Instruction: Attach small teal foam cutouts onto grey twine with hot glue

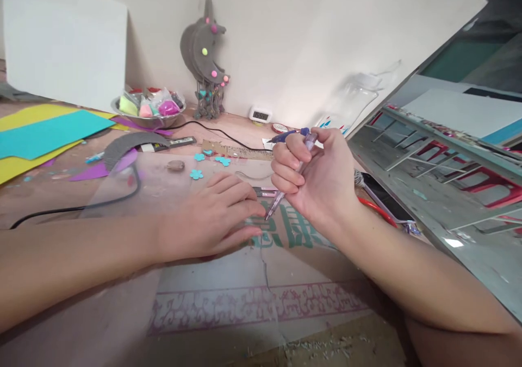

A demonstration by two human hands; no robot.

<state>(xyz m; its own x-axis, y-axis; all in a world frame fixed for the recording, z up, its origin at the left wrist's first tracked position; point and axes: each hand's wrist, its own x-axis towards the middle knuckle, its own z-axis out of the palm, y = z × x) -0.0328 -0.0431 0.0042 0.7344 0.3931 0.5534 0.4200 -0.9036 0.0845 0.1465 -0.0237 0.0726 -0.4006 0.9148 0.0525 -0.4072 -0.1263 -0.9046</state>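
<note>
While the right hand (322, 179) clenches the pen-shaped tool (284, 188) mid-barrel at frame centre, judged light, rigid and slick, the left hand (212, 217) lies flat, released, on the printed cardboard (228, 296).

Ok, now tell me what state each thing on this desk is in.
Left hand: open, flat on the cardboard.
Right hand: closed around the pen.
Pen: tilted, tip down on the cardboard.
Cardboard: lying flat.
Bowl: full of coloured packets.
Phone: screen dark.

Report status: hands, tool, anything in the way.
Left hand flat on clear sheet. Right hand grips pen-shaped tool, tip down beside left hand. Nothing between them.
</note>
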